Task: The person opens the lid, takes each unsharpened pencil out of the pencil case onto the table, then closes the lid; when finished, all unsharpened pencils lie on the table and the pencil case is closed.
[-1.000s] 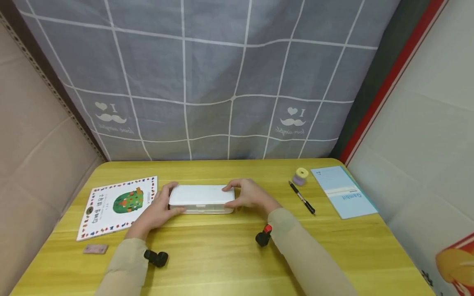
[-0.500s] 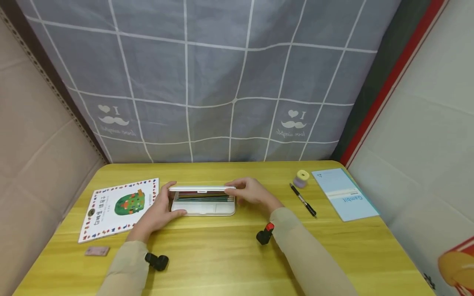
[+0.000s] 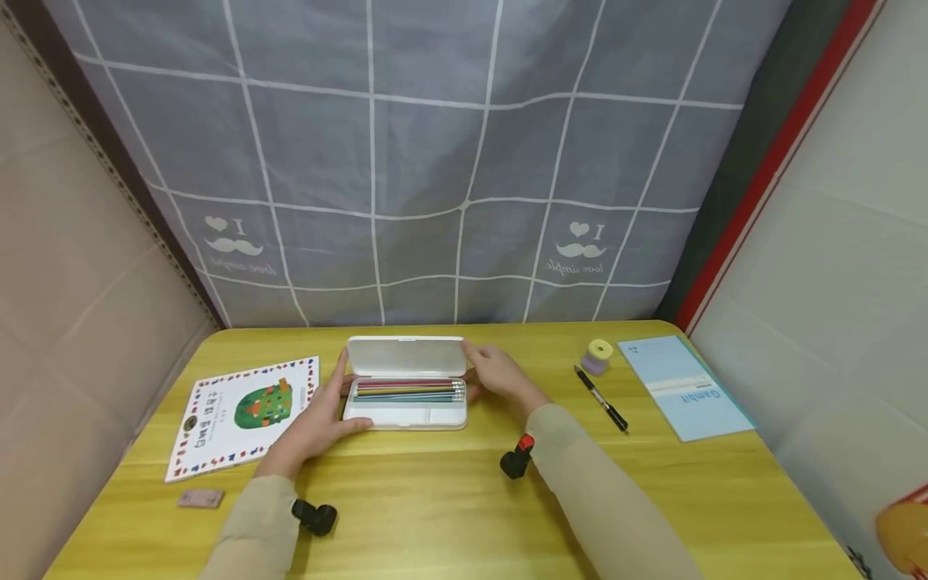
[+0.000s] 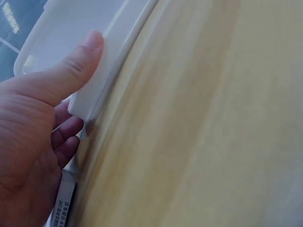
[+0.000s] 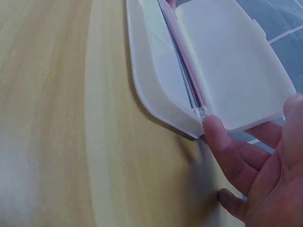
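Note:
A white pencil case [image 3: 406, 415] stands with its lid [image 3: 406, 358] raised at the back, in the middle of the table. Several pencils [image 3: 406, 392], red, yellow and bluish-green, lie side by side inside, their ferrule ends to the right. My left hand [image 3: 316, 419] grips the case's left end. In the left wrist view its thumb presses over the rim, other fingers curled at the outer wall. At the right end, my right hand [image 3: 503, 377] holds the lid's edge between thumb and fingers; in the right wrist view one fingertip touches the case's corner near the pencil ends.
A white picture book [image 3: 217, 435] lies left, partly behind my left forearm, with a small pinkish block [image 3: 200, 499] in front. To the right are a black pen [image 3: 602, 399], a yellow-and-purple spool-like item [image 3: 598, 357] and a light blue notebook [image 3: 685, 391]. A grey curtain [image 3: 420, 161] hangs behind the table.
The pencil case's lid has swung up and back from closed, uncovering the pencils. My right hand has followed the lid's edge; my left hand has kept its grip on the left end.

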`<state>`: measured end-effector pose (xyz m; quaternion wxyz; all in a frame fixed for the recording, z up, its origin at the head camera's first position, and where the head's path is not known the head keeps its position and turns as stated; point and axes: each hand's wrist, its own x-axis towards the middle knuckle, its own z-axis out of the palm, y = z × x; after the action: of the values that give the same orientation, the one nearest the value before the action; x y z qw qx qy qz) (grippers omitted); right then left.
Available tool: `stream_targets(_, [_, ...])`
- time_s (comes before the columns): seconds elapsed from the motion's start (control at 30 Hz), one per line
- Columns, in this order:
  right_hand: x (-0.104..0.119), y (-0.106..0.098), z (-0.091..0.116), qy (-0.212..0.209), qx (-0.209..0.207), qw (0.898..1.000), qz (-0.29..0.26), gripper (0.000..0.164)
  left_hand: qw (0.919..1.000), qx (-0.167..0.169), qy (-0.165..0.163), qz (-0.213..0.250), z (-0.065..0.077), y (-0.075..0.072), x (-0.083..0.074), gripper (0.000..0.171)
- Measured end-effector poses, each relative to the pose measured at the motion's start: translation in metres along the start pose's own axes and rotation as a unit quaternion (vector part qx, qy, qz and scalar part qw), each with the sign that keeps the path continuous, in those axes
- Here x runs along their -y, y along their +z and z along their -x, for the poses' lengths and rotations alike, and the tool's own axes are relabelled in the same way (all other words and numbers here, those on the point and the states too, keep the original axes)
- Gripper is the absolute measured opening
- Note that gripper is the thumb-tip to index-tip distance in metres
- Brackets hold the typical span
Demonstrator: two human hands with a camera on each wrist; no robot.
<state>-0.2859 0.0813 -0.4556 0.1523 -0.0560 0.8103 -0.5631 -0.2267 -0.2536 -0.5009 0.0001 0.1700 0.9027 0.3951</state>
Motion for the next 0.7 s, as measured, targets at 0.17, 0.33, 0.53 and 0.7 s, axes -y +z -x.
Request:
stream_targets(0.17, [-0.009, 0.005, -0.004, -0.002, -0.041, 0.998, 0.045, 0.054, 0.9993, 0.001, -0.004, -0.037, 0.002, -0.001, -0.002, 0.119])
stream_targets(0.33, [-0.011, 0.007, -0.005, 0.009, -0.069, 0.994, 0.078, 0.049, 0.9972, 0.017, -0.03, -0.067, 0.001, -0.004, -0.004, 0.112])
stream_targets(0.53, [-0.019, 0.008, -0.01, 0.008, -0.069, 0.993, 0.091, 0.031, 0.9952, 0.03, -0.04, -0.084, 0.0, -0.005, -0.005, 0.11])
stream_targets(0.7, [-0.022, 0.009, -0.01, 0.001, -0.078, 0.992, 0.103, 0.024, 0.9946, 0.035, -0.047, -0.086, -0.001, -0.006, -0.006, 0.11])
